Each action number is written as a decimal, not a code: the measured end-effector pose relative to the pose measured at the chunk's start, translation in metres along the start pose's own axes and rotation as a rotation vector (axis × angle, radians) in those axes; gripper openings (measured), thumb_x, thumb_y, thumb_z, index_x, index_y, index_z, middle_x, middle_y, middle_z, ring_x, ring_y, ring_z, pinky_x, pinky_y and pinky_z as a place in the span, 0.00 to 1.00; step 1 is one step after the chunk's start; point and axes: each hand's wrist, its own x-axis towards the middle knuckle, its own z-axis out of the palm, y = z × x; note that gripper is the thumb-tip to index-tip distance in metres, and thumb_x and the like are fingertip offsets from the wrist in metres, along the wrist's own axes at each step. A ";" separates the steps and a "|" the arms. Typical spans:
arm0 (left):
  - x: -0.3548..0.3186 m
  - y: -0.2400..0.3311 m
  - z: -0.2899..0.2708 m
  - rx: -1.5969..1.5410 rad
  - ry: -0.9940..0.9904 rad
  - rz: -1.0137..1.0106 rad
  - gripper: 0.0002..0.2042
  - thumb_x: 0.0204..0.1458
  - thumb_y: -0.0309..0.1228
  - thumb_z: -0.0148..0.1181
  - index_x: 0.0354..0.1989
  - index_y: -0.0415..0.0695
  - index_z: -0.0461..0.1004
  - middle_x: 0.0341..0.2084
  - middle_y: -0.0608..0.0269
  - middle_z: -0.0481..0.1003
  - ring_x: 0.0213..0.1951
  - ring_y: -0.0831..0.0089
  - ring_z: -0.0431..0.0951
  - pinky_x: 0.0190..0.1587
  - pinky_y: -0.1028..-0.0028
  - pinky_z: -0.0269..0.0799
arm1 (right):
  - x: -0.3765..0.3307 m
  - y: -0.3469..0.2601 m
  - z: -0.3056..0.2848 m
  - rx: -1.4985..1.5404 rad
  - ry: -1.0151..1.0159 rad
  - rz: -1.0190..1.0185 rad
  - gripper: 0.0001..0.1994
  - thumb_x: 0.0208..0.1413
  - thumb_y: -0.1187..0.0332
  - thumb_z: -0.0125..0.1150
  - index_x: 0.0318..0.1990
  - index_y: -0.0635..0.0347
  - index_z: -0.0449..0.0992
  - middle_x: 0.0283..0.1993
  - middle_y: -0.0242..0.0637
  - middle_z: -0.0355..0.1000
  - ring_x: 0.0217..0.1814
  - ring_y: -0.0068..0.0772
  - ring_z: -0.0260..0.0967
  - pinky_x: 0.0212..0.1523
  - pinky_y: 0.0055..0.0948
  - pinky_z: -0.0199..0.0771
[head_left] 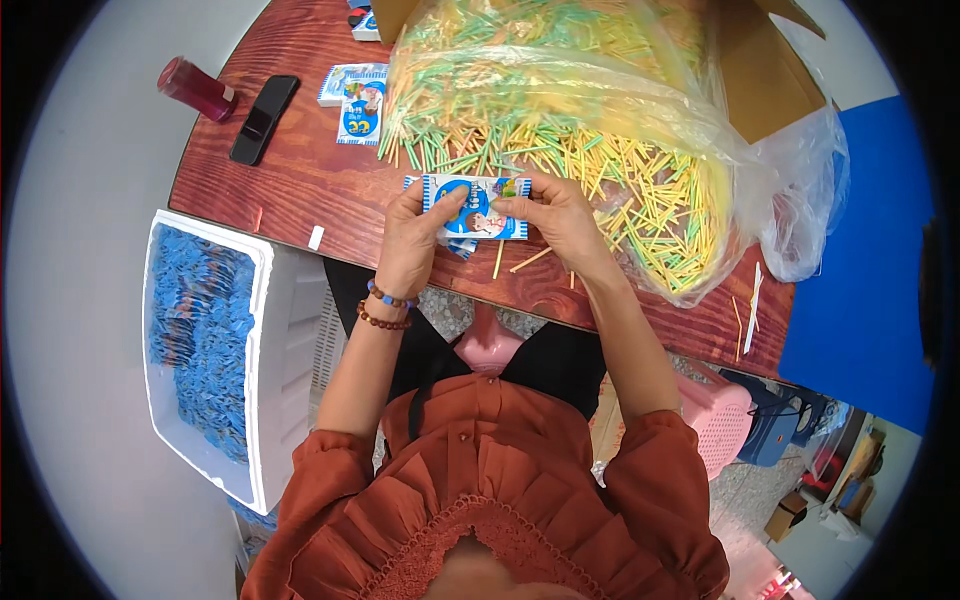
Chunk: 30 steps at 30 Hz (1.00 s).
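Observation:
Between both hands, close to the near edge of the table, is a small blue-and-white printed packet (pixel 484 222). My left hand (pixel 412 240) pinches its left end, with the thumb laid over the front. At the right end, my right hand (pixel 562 218) grips it with the thumb on top. Another blue-and-white packet (pixel 460 247) shows partly from beneath. Just beyond the hands spreads a large heap of thin yellow, green and orange sticks (pixel 650 205), partly covered by a clear plastic bag (pixel 560 70). A few loose sticks lie near my right hand.
More packets (pixel 361 112) lie on the red-brown wooden table (pixel 330 190) at the far left, near a black phone (pixel 264 120) and a dark red bottle (pixel 196 90). A white foam box (pixel 258 300) full of blue packets stands left. A cardboard box (pixel 760 75) is at the back right.

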 end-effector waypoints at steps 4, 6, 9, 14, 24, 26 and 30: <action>-0.005 -0.012 0.011 -0.023 0.041 -0.045 0.04 0.53 0.26 0.62 0.36 0.41 0.77 0.27 0.71 0.77 0.28 0.87 0.74 0.30 0.84 0.69 | -0.011 0.007 -0.005 -0.059 0.108 -0.074 0.08 0.53 0.75 0.63 0.40 0.68 0.77 0.35 0.31 0.76 0.35 0.15 0.70 0.36 0.18 0.71; -0.004 -0.022 0.016 0.024 0.131 0.030 0.03 0.52 0.25 0.63 0.34 0.41 0.77 0.27 0.71 0.77 0.28 0.88 0.73 0.29 0.84 0.68 | -0.017 0.006 -0.002 -0.106 0.153 -0.103 0.07 0.52 0.75 0.64 0.38 0.68 0.78 0.33 0.30 0.76 0.33 0.13 0.69 0.33 0.17 0.69; -0.004 -0.024 0.024 -0.058 0.160 0.001 0.03 0.52 0.25 0.63 0.34 0.41 0.77 0.27 0.70 0.77 0.27 0.87 0.73 0.28 0.84 0.67 | -0.022 0.005 -0.003 -0.214 0.236 -0.158 0.04 0.51 0.74 0.65 0.31 0.66 0.79 0.26 0.27 0.73 0.27 0.10 0.64 0.25 0.16 0.62; -0.006 -0.026 0.036 -0.170 0.132 0.001 0.05 0.54 0.25 0.61 0.37 0.37 0.77 0.30 0.67 0.78 0.28 0.85 0.74 0.31 0.84 0.68 | -0.032 0.008 -0.011 -0.167 0.286 -0.219 0.06 0.51 0.75 0.65 0.24 0.65 0.77 0.21 0.25 0.70 0.24 0.08 0.59 0.21 0.16 0.56; -0.005 -0.036 0.045 -0.318 0.121 -0.018 0.06 0.57 0.27 0.58 0.38 0.39 0.78 0.31 0.69 0.78 0.31 0.85 0.74 0.35 0.81 0.72 | -0.048 -0.007 -0.031 -0.006 0.363 -0.233 0.09 0.59 0.70 0.55 0.31 0.66 0.76 0.30 0.31 0.73 0.33 0.19 0.68 0.36 0.21 0.66; -0.005 -0.036 0.043 -0.309 0.102 -0.047 0.08 0.59 0.31 0.56 0.36 0.40 0.77 0.31 0.67 0.78 0.32 0.82 0.76 0.37 0.77 0.73 | -0.054 -0.012 -0.038 -0.153 0.380 -0.382 0.07 0.58 0.70 0.55 0.33 0.65 0.76 0.35 0.33 0.72 0.39 0.23 0.68 0.41 0.23 0.66; -0.006 -0.036 0.041 -0.292 0.087 -0.087 0.11 0.61 0.35 0.53 0.35 0.40 0.77 0.33 0.63 0.78 0.34 0.77 0.77 0.40 0.72 0.74 | -0.063 -0.014 -0.036 -0.538 0.202 -0.585 0.07 0.53 0.71 0.59 0.39 0.63 0.75 0.50 0.40 0.68 0.52 0.35 0.64 0.53 0.31 0.63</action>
